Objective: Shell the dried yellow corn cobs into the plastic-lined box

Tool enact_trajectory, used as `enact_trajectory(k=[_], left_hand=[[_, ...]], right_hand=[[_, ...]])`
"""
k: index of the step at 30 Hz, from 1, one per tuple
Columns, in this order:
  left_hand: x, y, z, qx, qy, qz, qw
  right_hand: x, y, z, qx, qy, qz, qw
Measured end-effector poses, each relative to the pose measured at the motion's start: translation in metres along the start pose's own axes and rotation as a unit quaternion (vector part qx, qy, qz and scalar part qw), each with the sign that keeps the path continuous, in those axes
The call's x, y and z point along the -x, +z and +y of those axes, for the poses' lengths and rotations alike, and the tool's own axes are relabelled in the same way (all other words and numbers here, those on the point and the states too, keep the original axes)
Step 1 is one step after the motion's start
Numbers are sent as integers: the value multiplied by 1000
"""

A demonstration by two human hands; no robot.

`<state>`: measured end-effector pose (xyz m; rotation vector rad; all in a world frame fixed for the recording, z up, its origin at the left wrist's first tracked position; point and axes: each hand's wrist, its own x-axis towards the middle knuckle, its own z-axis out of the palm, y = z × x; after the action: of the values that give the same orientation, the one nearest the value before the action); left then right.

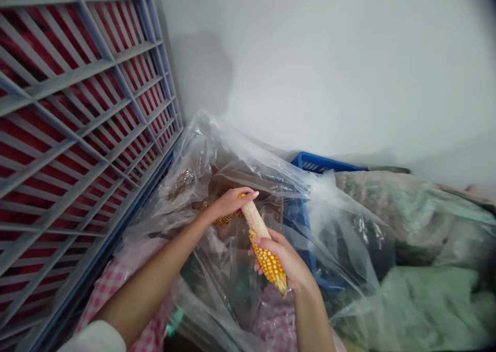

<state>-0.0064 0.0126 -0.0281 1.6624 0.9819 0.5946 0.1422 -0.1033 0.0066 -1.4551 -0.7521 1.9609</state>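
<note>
A corn cob (268, 255) is held slantwise over a clear plastic bag (209, 135). Its upper stretch is bare and pale, while yellow kernels cover the lower part and a few sit at the top end. My right hand (284, 254) wraps round the middle of the cob. At the upper end my left hand (234, 201) is closed over the tip, thumb and fingers against it. Loose corn kernels (228, 218) lie below and behind my left hand, inside the bag. Some of my right fingers are hidden behind the cob.
A tall slatted plastic crate (112, 61) with red contents stands close on the left. A blue basket (329, 164) sits behind the bag, by the white wall (329, 67). Greenish-grey sacks (426, 300) lie on the right. Pink checked cloth (104, 295) shows below.
</note>
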Motion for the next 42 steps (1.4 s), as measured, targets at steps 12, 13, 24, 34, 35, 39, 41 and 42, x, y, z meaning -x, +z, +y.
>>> enact_trajectory(k=[12, 13, 24, 34, 35, 39, 41, 42], left_hand=[[-1, 8, -2, 31, -72, 6, 997], [-2, 9, -4, 35, -78, 4, 996], [-3, 21, -13, 48, -135, 20, 989], [0, 17, -1, 89, -105, 57, 989], [0, 17, 1, 107, -89, 67, 988], [0, 20, 4, 217, -78, 118, 966], [0, 24, 5, 313, -103, 120, 937], [0, 26, 6, 360, -116, 116, 918]], right_hand=[[4, -6, -6, -16, -1, -24, 1000], [3, -6, -5, -14, 1, -21, 1000], [-1, 2, 1, 15, 13, 20, 1000], [-5, 6, 1, 49, -13, 34, 998], [-5, 7, 1, 49, -23, 36, 998], [-5, 8, -1, 11, -41, 33, 999], [-6, 10, -1, -22, -48, 36, 998], [-7, 11, -1, -35, -49, 40, 997]])
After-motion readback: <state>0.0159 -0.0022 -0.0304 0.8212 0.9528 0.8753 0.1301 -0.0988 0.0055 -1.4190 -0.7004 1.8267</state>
